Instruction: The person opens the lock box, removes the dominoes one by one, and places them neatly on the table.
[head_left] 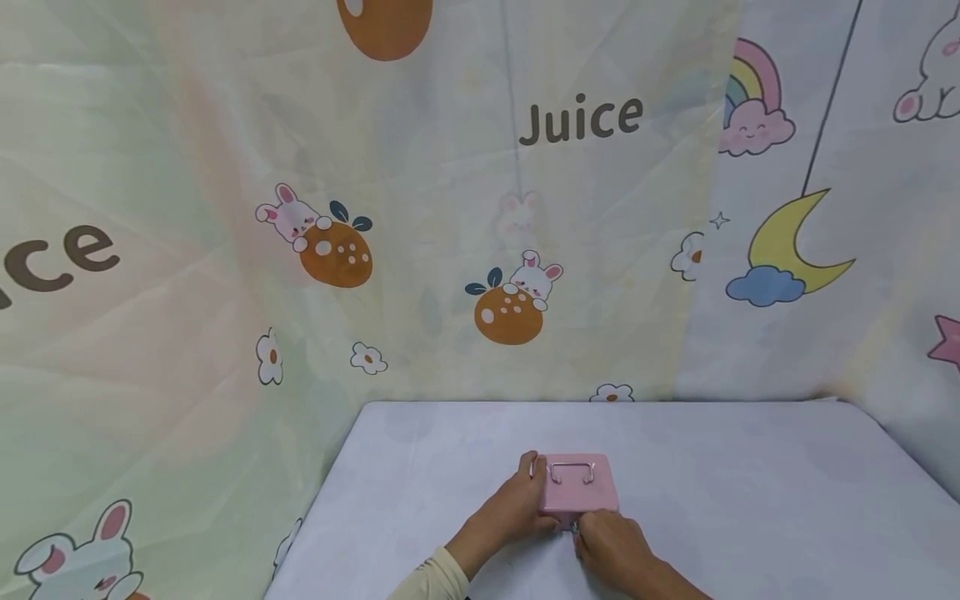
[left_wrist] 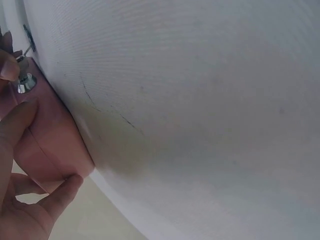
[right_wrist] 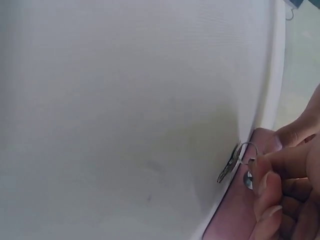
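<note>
A pink lockbox [head_left: 592, 492] with a wire handle [head_left: 572, 465] on its lid sits on the white table. My left hand [head_left: 516, 507] grips its left side, thumb on the front face and fingers round the corner. At the front, my right hand [head_left: 617, 543] pinches a key [left_wrist: 23, 64] at the round silver lock [left_wrist: 27, 84]. From that key hangs a metal ring [right_wrist: 250, 143] with a second key [right_wrist: 229, 165] dangling beside the box. The right fingers hide most of the pinched key in the right wrist view.
The white tabletop [head_left: 450, 450] stretches around the box, its back edge meeting a printed cloth backdrop [head_left: 420, 208]. Cloth also hangs along the left and right sides of the table.
</note>
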